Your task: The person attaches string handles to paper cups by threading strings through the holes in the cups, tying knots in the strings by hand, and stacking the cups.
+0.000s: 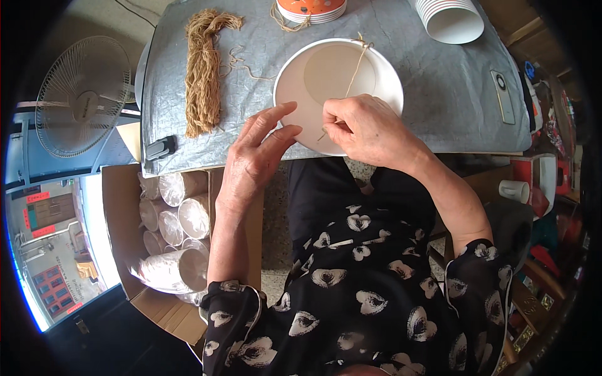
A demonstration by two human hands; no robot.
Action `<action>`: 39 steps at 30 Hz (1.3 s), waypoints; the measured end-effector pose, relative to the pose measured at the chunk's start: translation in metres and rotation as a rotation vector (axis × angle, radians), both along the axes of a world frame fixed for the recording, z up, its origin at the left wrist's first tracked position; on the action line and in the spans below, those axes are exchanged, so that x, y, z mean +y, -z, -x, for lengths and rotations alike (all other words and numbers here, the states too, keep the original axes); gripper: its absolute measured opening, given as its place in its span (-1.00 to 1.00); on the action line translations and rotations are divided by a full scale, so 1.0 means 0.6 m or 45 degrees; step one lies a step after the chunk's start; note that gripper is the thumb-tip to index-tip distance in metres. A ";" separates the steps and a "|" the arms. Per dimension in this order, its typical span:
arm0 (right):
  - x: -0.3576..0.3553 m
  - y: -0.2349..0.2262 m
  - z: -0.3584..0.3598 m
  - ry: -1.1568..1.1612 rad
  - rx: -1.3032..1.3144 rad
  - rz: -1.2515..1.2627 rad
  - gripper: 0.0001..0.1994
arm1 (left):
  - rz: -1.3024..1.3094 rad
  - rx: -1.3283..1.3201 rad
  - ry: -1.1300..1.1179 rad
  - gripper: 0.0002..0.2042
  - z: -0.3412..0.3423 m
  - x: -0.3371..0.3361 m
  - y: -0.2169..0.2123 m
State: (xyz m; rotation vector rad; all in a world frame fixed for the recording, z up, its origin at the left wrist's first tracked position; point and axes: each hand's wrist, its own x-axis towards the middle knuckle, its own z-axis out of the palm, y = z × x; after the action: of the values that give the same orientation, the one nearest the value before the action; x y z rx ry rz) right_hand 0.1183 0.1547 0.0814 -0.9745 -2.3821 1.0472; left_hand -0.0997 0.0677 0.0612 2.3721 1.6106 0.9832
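A white paper bucket (389,88) stands with its mouth up at the near side of the table. A thin piece of brown twine (358,69) is tied at its far rim and runs across the mouth. My right hand (376,131) pinches this twine over the near rim, and a short end shows below the fingertips. At the left rim is my left hand (254,150), its thumb and a finger reaching over the edge and gripping it. A thick hank of brown twine (204,75) lies to the left, with a loose strand trailing toward the bucket.
At the far edge stand an orange patterned bucket (311,7) and stacked white buckets (454,24) on their side. A phone (502,94) lies right, a black object (160,148) left. A carton (119,219) of wrapped cups (182,269) and a fan (84,103) flank the table.
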 end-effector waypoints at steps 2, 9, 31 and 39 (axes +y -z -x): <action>0.001 0.001 -0.001 -0.009 -0.045 -0.002 -0.90 | 0.003 -0.009 0.001 -0.74 0.001 0.000 0.002; 0.002 0.002 -0.003 -0.035 -0.025 0.040 -0.90 | -0.001 0.012 0.013 -0.74 0.000 0.001 0.000; 0.031 -0.029 0.001 -0.122 -0.193 -0.013 -0.85 | 0.246 -0.076 0.119 -0.82 -0.018 0.032 -0.044; 0.057 -0.033 -0.024 -0.101 -0.169 -0.017 -0.87 | 0.597 -0.263 0.350 -0.82 -0.022 0.079 -0.059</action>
State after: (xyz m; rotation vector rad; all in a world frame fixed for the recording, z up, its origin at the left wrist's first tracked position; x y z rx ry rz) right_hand 0.1325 0.1889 0.1011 -0.9808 -2.5506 1.0222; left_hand -0.0864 0.1150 0.0964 2.0248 1.2323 0.6788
